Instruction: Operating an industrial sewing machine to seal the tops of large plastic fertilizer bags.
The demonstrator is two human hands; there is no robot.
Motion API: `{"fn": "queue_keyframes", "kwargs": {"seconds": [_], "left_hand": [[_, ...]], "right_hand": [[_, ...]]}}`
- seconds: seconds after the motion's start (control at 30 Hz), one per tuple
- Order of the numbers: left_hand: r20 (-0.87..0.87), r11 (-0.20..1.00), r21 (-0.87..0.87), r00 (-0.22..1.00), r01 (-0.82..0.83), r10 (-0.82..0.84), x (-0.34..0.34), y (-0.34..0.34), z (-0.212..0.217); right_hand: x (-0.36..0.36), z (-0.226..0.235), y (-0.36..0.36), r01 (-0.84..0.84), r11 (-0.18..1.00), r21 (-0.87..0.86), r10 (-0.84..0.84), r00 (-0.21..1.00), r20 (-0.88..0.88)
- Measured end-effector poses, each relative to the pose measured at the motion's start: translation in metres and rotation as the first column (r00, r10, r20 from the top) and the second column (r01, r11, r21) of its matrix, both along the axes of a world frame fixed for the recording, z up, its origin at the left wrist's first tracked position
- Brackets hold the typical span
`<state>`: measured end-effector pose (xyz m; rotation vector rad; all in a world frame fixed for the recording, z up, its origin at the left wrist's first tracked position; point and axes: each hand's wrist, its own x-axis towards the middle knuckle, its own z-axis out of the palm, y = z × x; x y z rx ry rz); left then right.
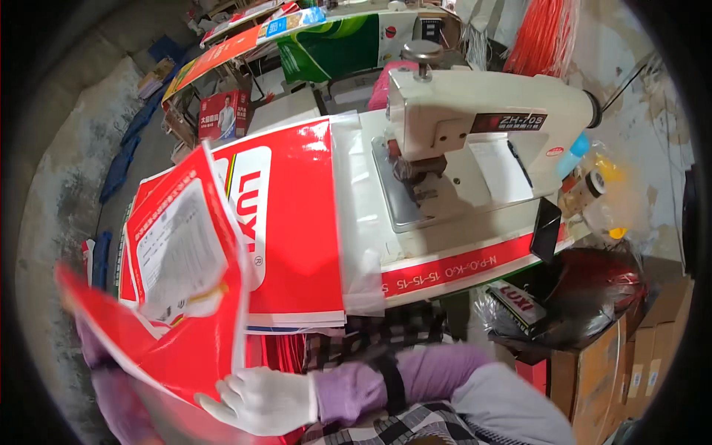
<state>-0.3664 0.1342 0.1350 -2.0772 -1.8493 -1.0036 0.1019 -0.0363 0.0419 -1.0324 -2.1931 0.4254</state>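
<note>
The right hand (259, 400), in a white glove, closes its grip on the lower edge of a red printed bag (185, 297), raised left of the sewing machine (475, 141). The left hand is hidden behind the bag; its grip cannot be determined.

White glove on hand (261, 400), lilac sleeve, black band

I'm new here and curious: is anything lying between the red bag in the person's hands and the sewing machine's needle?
Nothing solid blocks it. The lifted red bag, gripped by the gloved right hand, has only a flat stack of red and white bags on the table before the sewing machine.
</note>
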Motion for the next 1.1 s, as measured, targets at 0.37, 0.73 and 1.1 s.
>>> {"fn": "queue_keyframes", "kwargs": {"seconds": [0.37, 0.73, 1.1], "left_hand": [[0.041, 0.255, -0.204, 0.268, 0.945, -0.962, 0.547, 0.138, -0.153], [-0.153, 0.167, -0.156, 0.143, 0.974, -0.978, 0.573, 0.096, -0.211], [-0.517, 0.632, -0.492, 0.384, 0.598, -0.765, 0.584, 0.081, -0.184]], "right_hand": [[0.115, -0.178, -0.192, 0.542, 0.398, -0.74, -0.91, 0.134, -0.392], [0.144, -0.195, -0.228, 0.676, 0.427, -0.601, -0.849, 0.528, -0.01], [0.126, -0.168, -0.212, 0.652, 0.376, -0.659, -0.86, 0.51, 0.015]]}}
